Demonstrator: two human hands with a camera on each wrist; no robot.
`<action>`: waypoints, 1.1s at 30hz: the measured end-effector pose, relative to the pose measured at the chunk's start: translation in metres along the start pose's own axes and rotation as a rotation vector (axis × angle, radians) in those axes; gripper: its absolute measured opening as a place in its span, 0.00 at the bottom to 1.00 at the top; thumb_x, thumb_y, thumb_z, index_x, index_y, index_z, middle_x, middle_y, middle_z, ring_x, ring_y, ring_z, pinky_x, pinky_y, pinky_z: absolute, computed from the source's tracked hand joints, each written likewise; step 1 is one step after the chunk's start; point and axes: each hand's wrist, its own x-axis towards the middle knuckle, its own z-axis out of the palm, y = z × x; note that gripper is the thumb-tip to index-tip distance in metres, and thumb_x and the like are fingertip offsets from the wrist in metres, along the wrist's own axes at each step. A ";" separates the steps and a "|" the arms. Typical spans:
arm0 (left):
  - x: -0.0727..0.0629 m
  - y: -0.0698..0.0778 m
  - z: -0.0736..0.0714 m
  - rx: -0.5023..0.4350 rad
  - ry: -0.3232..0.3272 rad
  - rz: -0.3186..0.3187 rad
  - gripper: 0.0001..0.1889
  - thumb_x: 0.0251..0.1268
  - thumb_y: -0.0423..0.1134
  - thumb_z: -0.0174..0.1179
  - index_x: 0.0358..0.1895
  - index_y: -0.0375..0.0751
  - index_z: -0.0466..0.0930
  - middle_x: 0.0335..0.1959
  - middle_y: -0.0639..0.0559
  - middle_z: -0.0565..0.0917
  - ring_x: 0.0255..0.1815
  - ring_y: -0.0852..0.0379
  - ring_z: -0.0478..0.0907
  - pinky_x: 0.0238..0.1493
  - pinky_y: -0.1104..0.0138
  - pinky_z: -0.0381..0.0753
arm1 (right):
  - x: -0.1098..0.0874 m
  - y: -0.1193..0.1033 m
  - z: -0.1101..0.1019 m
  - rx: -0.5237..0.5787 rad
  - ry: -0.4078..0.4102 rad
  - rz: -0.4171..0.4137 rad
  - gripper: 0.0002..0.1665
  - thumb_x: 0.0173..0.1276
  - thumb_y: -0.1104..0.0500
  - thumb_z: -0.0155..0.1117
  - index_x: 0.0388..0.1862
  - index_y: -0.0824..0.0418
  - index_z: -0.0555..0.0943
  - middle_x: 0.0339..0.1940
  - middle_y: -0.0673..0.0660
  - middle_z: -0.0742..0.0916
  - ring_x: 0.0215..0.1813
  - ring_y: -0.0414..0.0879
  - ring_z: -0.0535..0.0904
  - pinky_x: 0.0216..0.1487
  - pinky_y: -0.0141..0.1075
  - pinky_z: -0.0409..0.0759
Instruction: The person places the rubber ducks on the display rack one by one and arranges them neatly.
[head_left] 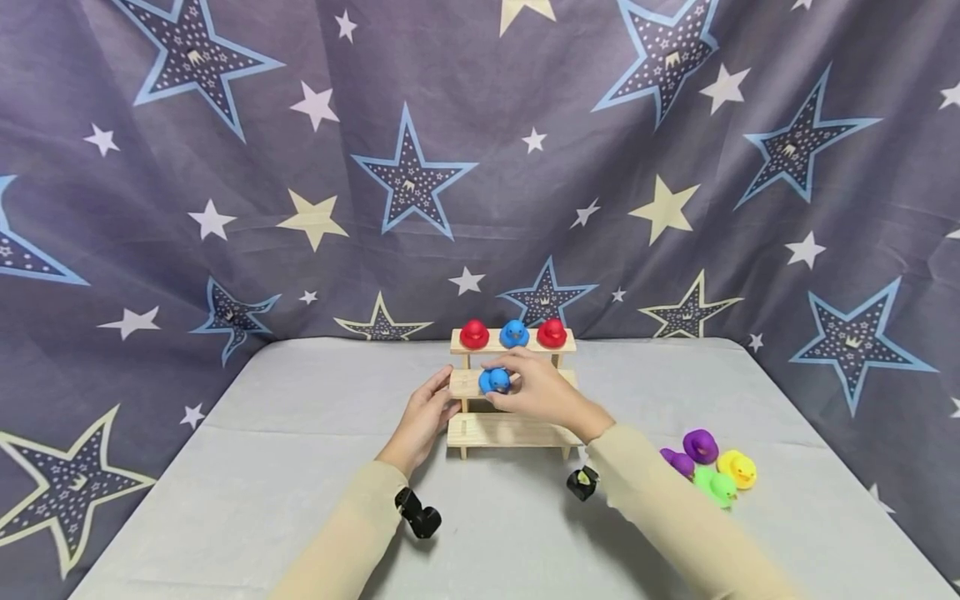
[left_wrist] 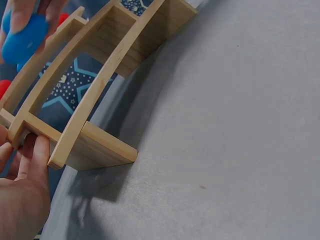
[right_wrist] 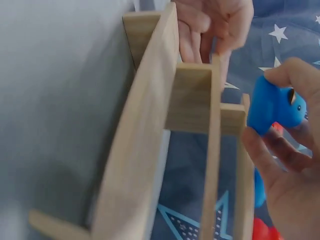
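Observation:
My right hand (head_left: 540, 390) pinches a blue rubber duck (head_left: 494, 381) between thumb and fingers at the middle tier of a three-tier wooden display stand (head_left: 498, 431). In the right wrist view the held duck (right_wrist: 267, 106) appears off the wood, its beak and one eye showing. My left hand (head_left: 422, 421) holds the left end of the stand at the middle tier; the left wrist view shows its fingers (left_wrist: 37, 157) under the board's end. Along the top tier sit a red duck (head_left: 474, 334), a blue duck (head_left: 514, 333) and another red duck (head_left: 552, 333).
Right of the stand, loose ducks lie grouped on the grey-covered table (head_left: 300, 483): purple (head_left: 701, 447), a second purple (head_left: 677, 462), yellow (head_left: 737, 469) and green (head_left: 715, 487). My right forearm passes close to them. A star-patterned curtain (head_left: 465, 150) hangs behind.

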 end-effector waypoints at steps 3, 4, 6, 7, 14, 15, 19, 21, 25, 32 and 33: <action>0.000 0.001 0.000 -0.003 -0.001 -0.002 0.30 0.76 0.29 0.43 0.79 0.34 0.52 0.77 0.36 0.57 0.74 0.40 0.62 0.73 0.57 0.68 | 0.005 0.001 0.010 0.025 0.031 0.011 0.29 0.60 0.58 0.75 0.61 0.62 0.82 0.56 0.60 0.81 0.38 0.45 0.83 0.41 0.29 0.86; 0.001 0.001 0.000 -0.004 -0.001 -0.004 0.30 0.77 0.29 0.42 0.79 0.34 0.52 0.77 0.36 0.57 0.73 0.40 0.62 0.73 0.57 0.68 | 0.006 0.002 0.014 0.031 0.045 0.012 0.30 0.60 0.59 0.75 0.62 0.62 0.82 0.56 0.60 0.81 0.38 0.45 0.83 0.40 0.29 0.86; 0.001 0.001 0.000 -0.007 0.000 -0.009 0.30 0.77 0.29 0.42 0.79 0.34 0.52 0.77 0.36 0.57 0.73 0.40 0.62 0.72 0.57 0.68 | 0.009 0.004 0.020 0.039 0.075 0.016 0.30 0.60 0.59 0.76 0.62 0.63 0.82 0.57 0.60 0.82 0.40 0.46 0.84 0.42 0.29 0.86; 0.001 0.001 0.000 -0.007 0.001 -0.011 0.30 0.76 0.29 0.42 0.79 0.34 0.52 0.77 0.36 0.57 0.73 0.40 0.62 0.72 0.57 0.68 | 0.010 0.005 0.023 0.046 0.088 0.022 0.30 0.59 0.59 0.76 0.62 0.63 0.82 0.57 0.60 0.82 0.41 0.46 0.84 0.43 0.29 0.86; 0.001 0.001 0.001 0.003 0.004 -0.016 0.30 0.76 0.29 0.42 0.79 0.34 0.53 0.77 0.36 0.57 0.74 0.41 0.62 0.72 0.57 0.69 | 0.016 0.010 0.036 0.103 0.143 0.070 0.29 0.60 0.59 0.76 0.60 0.64 0.82 0.59 0.58 0.82 0.47 0.47 0.85 0.47 0.30 0.86; 0.001 0.001 0.001 0.003 0.005 -0.019 0.30 0.76 0.29 0.42 0.79 0.35 0.53 0.77 0.36 0.57 0.74 0.41 0.62 0.72 0.58 0.69 | 0.017 0.011 0.038 0.106 0.144 0.069 0.29 0.60 0.59 0.76 0.60 0.65 0.82 0.59 0.58 0.82 0.47 0.48 0.85 0.48 0.32 0.87; 0.001 0.001 0.001 0.005 0.003 -0.022 0.30 0.76 0.29 0.42 0.79 0.35 0.53 0.77 0.36 0.57 0.74 0.41 0.62 0.72 0.58 0.69 | 0.019 0.015 0.042 0.123 0.150 0.061 0.28 0.61 0.59 0.76 0.60 0.64 0.82 0.60 0.60 0.82 0.48 0.50 0.84 0.49 0.38 0.88; 0.000 0.001 0.000 0.004 0.001 -0.022 0.30 0.76 0.29 0.42 0.79 0.35 0.52 0.77 0.36 0.57 0.74 0.41 0.62 0.72 0.58 0.69 | 0.019 0.015 0.044 0.130 0.150 0.066 0.28 0.61 0.59 0.76 0.60 0.64 0.82 0.61 0.60 0.82 0.48 0.50 0.84 0.49 0.39 0.88; 0.000 0.003 0.000 0.002 0.001 -0.019 0.30 0.76 0.29 0.42 0.79 0.34 0.52 0.77 0.36 0.57 0.74 0.41 0.62 0.72 0.58 0.69 | 0.019 0.015 0.046 0.123 0.154 0.073 0.28 0.62 0.58 0.75 0.61 0.64 0.81 0.59 0.60 0.83 0.48 0.48 0.84 0.49 0.35 0.87; 0.000 0.003 0.000 -0.005 -0.001 -0.016 0.30 0.76 0.29 0.42 0.79 0.34 0.52 0.77 0.36 0.57 0.74 0.41 0.62 0.72 0.57 0.69 | 0.018 0.012 0.048 0.109 0.154 0.079 0.29 0.63 0.59 0.75 0.61 0.66 0.80 0.56 0.59 0.84 0.51 0.48 0.82 0.51 0.30 0.85; 0.000 0.003 0.000 -0.005 -0.002 -0.016 0.30 0.75 0.28 0.42 0.79 0.34 0.52 0.77 0.36 0.57 0.74 0.41 0.61 0.72 0.57 0.69 | 0.018 0.011 0.048 0.106 0.153 0.080 0.28 0.63 0.59 0.75 0.61 0.67 0.80 0.56 0.59 0.84 0.52 0.48 0.82 0.51 0.29 0.84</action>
